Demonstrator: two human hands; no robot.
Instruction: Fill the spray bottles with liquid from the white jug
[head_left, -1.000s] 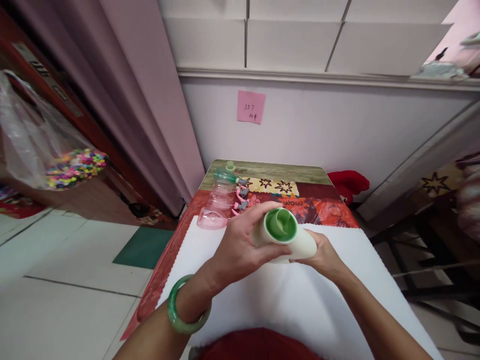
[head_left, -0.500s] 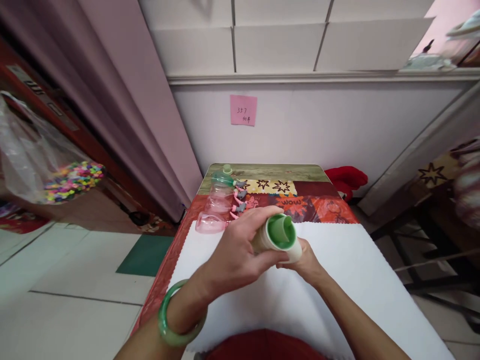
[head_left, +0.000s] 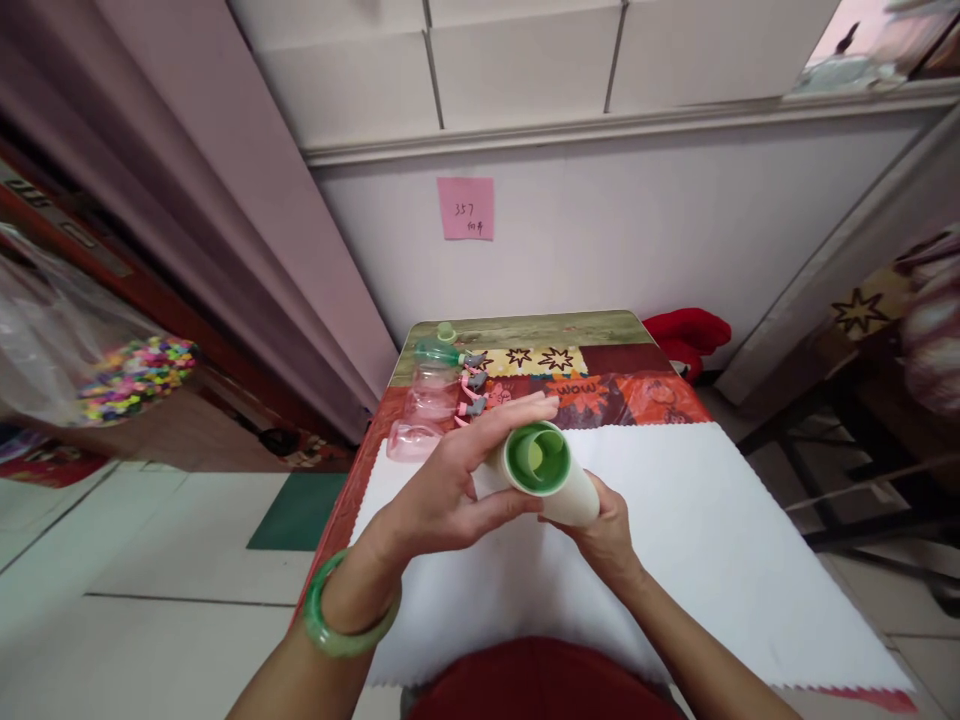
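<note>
A white tube [head_left: 575,498] with a green inside is tilted so its open end faces me. Inside the opening sits a curled green piece [head_left: 541,458]. My left hand [head_left: 439,490], with a green bangle [head_left: 330,630] at its wrist, curves its thumb and fingers around the open end. Lower on the tube, my right hand [head_left: 611,535] is closed around the far side, its fingertips partly hidden. Beyond my left hand, several clear spray bottles lie in a row, a pink one [head_left: 412,440] nearest and a green one [head_left: 436,352] farthest.
A white sheet [head_left: 675,540] covers most of the table, over a red patterned cloth [head_left: 637,395]. A pink note [head_left: 466,208] is stuck on the wall behind. At the left hangs a plastic bag with colourful small pieces [head_left: 139,380]; a red plush item [head_left: 690,335] is behind the table.
The tube's open end has swung left and faces me more squarely, so more of its side and the curled piece inside show. The view has shifted slightly too.
</note>
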